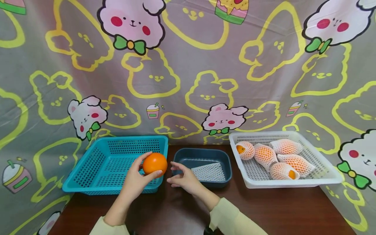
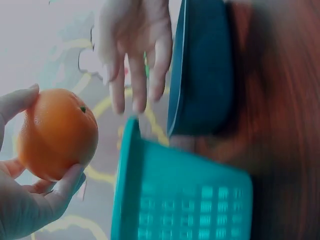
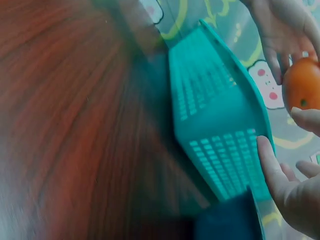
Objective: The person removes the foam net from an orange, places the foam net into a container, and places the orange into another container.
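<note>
A bare orange is held by my left hand, fingers and thumb around its sides, above the right end of the turquoise basket. In the left wrist view the green stem end of the orange shows. Just right of the fruit, my right hand is apart from it, fingers extended and holding nothing, near the left rim of a dark blue basin. Inside that basin lies a white foam net sleeve, flat.
At the right stands a white basket with several oranges wrapped in foam nets. All three containers sit on a dark wooden table. A patterned curtain hangs close behind them.
</note>
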`<state>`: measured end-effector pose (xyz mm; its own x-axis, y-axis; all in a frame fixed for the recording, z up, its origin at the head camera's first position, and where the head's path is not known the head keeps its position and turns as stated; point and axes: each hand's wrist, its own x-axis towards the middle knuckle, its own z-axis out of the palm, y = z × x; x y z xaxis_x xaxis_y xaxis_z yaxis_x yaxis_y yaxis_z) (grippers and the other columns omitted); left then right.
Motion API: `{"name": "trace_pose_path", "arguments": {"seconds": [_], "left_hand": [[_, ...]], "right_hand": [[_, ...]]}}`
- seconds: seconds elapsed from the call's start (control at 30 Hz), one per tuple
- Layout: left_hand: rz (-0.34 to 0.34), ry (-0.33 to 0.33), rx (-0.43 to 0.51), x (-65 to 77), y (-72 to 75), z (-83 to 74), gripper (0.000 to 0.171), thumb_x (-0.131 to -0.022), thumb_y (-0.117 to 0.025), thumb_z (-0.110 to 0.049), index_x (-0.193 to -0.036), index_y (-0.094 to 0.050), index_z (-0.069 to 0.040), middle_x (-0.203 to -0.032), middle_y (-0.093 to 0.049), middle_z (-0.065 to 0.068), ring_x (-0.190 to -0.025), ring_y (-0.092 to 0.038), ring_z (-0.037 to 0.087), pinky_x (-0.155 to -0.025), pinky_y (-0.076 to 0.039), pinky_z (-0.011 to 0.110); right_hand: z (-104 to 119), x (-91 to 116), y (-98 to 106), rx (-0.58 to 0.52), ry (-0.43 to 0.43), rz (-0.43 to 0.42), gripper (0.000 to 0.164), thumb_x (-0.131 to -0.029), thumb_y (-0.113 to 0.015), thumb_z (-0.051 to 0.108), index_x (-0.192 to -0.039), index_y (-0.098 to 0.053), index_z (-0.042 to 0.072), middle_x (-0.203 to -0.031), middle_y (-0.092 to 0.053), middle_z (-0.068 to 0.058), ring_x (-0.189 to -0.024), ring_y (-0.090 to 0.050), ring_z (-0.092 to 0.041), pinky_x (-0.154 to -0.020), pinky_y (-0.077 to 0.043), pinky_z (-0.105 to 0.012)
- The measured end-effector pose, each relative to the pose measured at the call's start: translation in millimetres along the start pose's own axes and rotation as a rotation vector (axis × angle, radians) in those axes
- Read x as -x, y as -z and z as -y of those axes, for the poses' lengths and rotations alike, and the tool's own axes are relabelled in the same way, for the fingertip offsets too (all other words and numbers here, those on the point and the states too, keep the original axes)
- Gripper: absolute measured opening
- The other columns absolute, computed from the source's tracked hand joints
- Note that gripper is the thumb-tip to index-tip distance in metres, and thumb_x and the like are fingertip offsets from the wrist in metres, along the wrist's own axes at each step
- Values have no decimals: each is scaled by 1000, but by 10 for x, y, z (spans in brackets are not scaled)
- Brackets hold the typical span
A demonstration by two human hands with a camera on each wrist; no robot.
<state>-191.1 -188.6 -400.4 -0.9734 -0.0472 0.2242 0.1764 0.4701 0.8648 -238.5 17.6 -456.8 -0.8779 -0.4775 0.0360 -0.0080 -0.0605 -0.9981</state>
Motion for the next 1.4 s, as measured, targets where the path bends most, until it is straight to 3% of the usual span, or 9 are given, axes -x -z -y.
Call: {"name": "trace_pose_path", "arguments": {"seconds": [0.17,0.33,0.43,0.7,1.1,1.4], "left_hand": [[-30,59,-42,-108,141,124,72,-90,-81,-29,-150,-45,-13,-146,-45,19,-116,-51,39,-83,-57,44],[-51,77,-83,-180,225,284,72,-92,-80,-29,-150,-43,-9,-145,-44,20,-116,-49,39,-81,-54,40],[-66,85,-125,-215,289,371,73,-91,-80,-30,-150,-42,-8,-145,-43,22,-115,-49,40,-82,-54,44],[-26,101,-206,-330,483,589,76,-92,-79,-25,-149,-37,1,-142,-39,29,-116,-49,46,-90,-51,59],[-11,145,-357,-405,829,827,78,-89,-78,-17,-146,-33,11,-136,-35,38,-108,-48,52,-84,-49,62],[30,167,-453,-469,995,953,76,-85,-78,-11,-141,-34,15,-126,-42,40,-101,-51,53,-77,-51,61]], "right_hand": [[-20,-7,-151,-36,0,-15,72,-93,-71,-3,-156,-35,-4,-143,-47,-24,-95,-71,-24,-82,-60,-42],[-37,-33,-275,-55,11,-41,76,-93,-71,-3,-158,-32,-1,-140,-46,-18,-95,-71,-24,-81,-60,-43],[-53,-51,-335,-73,22,-65,75,-94,-70,-3,-158,-32,-1,-142,-44,-19,-95,-71,-25,-80,-60,-41],[-165,-139,-403,-126,45,-145,71,-90,-71,-9,-153,-38,-6,-133,-45,-17,-90,-71,-23,-77,-61,-37],[-194,-148,-460,-275,-8,-177,72,-89,-68,-15,-154,-38,-6,-122,-49,-13,-80,-68,-12,-74,-61,-34],[-168,-129,-473,-300,-52,-193,71,-90,-67,-14,-155,-38,-4,-118,-50,-11,-74,-66,-12,-75,-61,-34]]}}
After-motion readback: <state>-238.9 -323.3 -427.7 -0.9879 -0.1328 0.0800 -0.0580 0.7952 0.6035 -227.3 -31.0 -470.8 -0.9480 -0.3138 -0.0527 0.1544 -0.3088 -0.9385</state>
